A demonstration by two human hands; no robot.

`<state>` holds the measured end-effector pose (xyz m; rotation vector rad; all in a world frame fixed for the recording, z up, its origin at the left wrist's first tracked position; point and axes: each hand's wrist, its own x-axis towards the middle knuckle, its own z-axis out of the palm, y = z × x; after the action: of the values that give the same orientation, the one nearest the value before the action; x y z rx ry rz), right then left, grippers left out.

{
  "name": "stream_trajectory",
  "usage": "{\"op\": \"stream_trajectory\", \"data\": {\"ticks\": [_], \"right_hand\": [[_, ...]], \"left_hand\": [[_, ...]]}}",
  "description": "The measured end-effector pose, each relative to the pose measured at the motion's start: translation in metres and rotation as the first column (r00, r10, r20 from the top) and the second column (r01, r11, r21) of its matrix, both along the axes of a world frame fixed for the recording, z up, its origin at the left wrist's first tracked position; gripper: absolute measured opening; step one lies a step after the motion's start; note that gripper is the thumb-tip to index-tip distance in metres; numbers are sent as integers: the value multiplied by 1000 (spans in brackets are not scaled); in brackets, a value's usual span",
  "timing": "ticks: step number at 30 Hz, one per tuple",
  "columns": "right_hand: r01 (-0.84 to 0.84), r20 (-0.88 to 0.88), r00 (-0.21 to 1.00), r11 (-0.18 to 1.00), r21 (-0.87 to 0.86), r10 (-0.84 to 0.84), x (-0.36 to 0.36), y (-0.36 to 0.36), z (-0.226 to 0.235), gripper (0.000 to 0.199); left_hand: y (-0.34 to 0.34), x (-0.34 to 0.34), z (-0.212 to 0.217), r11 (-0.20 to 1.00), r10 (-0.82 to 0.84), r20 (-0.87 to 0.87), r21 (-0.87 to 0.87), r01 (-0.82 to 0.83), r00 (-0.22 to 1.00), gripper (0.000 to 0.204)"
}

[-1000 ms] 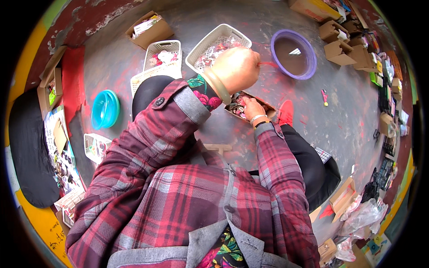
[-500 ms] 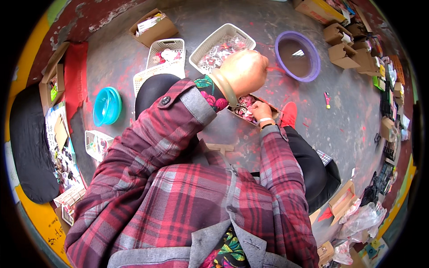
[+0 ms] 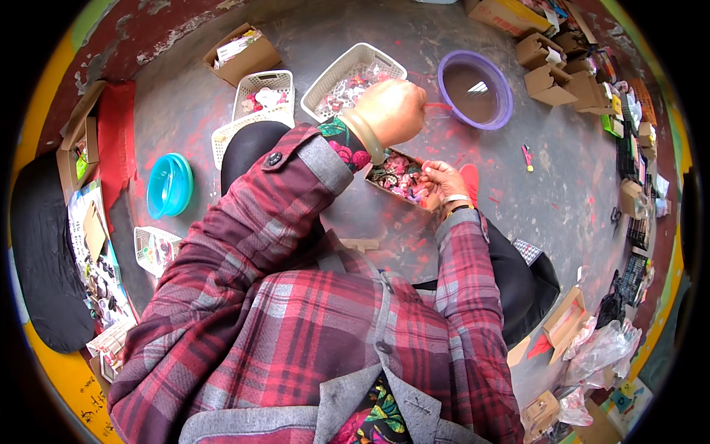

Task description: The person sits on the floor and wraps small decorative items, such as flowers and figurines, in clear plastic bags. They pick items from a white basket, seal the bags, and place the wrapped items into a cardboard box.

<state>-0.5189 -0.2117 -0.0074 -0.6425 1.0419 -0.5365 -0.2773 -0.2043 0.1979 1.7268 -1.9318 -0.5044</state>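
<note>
The camera sat on my head, the left of two fisheyes worn side by side, and looked steeply down my front to the floor [image 3: 555, 214]. My collar [image 3: 421, 403] was close to it at the lower edge, while my left grip [image 3: 392, 111] and right grip [image 3: 444, 180] were farther off, above the middle. The view stood upright and unmirrored, so wide that the wall [image 3: 107, 48] curved along the left rim.

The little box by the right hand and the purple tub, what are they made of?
The little box looks like cardboard, maybe: its thin edges are brown and dull. The purple tub is probably smooth plastic: its rim is rounded and evenly coloured.
</note>
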Motion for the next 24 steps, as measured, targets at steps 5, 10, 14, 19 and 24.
{"op": "stream_trajectory", "data": {"ticks": [5, 10, 14, 19, 24], "right_hand": [[294, -236, 914, 941, -170, -329, -31, -20, -20, 18], [762, -225, 534, 580, -288, -815, -54, -17, -41, 5], [-170, -687, 682, 859, -484, -253, 7, 7, -35, 23], [-695, -993, 121, 715, -74, 14, 64, 24, -13, 29], [-883, -1000, -15, 469, 2, -23, 62, 25, -44, 19]], "left_hand": [[1, 2, -1, 1000, 1, 28, -10, -1, 1000, 13], [2, 5, 1, 1000, -15, 22, -7, 15, 1000, 13], [5, 6, 5, 1000, -6, 18, 25, 6, 1000, 13], [5, 1, 2, 1000, -29, 5, -7, 29, 1000, 13], [3, 1, -6, 998, -63, 3, -21, 63, 998, 13]]}}
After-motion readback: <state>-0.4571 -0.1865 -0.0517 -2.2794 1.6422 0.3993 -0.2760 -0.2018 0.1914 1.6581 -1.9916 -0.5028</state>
